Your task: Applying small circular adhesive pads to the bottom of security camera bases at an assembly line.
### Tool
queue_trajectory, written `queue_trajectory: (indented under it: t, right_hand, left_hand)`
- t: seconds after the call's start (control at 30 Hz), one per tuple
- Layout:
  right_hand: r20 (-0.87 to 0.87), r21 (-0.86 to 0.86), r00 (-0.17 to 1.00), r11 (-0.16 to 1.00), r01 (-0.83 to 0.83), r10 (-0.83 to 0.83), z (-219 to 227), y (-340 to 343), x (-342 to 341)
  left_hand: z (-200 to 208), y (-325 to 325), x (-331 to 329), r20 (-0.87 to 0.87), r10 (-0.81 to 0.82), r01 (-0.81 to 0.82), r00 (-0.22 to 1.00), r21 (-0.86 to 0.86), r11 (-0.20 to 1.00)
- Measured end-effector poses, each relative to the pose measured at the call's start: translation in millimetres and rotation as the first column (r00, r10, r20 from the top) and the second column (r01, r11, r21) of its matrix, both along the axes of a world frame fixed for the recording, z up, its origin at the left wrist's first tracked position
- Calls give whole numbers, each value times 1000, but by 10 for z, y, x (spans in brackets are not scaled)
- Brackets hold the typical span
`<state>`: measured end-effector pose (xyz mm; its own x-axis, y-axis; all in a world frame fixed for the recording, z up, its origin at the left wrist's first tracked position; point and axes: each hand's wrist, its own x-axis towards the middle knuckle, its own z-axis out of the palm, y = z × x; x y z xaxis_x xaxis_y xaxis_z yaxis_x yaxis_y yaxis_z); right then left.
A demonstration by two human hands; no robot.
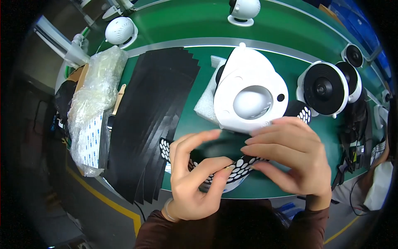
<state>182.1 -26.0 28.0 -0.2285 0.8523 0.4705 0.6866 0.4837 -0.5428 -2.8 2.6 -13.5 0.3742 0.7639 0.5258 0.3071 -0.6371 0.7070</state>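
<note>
"How are the hands posed?"
"Left hand (192, 184): thumb and middle finger pinch the white-dotted black strip (241, 167), index raised. Right hand (300, 155): fingers arched, thumb tucked below, gripping it too."
"Where's that strip?"
"By the green table's (319, 149) near edge, before the white housing (246, 62)."

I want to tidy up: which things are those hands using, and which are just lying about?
Seemingly in use:
black strip with white ovals, in left hand and right hand
rounded white plastic housing, nearby

Seemingly lying about:
clear bubble-wrapped package
thin tan strap
</note>
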Motion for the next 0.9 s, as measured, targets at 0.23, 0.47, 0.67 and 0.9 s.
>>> queue_trajectory:
  t: [0.23, 0.47, 0.67, 0.9]
  right_hand:
    - [-155, -149, 985, 987, 53, -77, -68, -50, -104]
    - [-145, -11, 989, 1000, -11, 9, -108, -45, -59]
    - [-151, -45, 988, 998, 38, -44, -127, -65, -76]
    - [-153, 2, 984, 996, 94, -92, -151, -89, -134]
  left_hand:
    - [52, 28, 11, -39, -109, 109, 993, -21, 994]
    - [63, 72, 53, 62, -122, 129, 991, -120, 984]
    - [43, 94, 49, 43, -96, 100, 994, -107, 989]
    - [45, 84, 56, 25, -85, 87, 996, -64, 994]
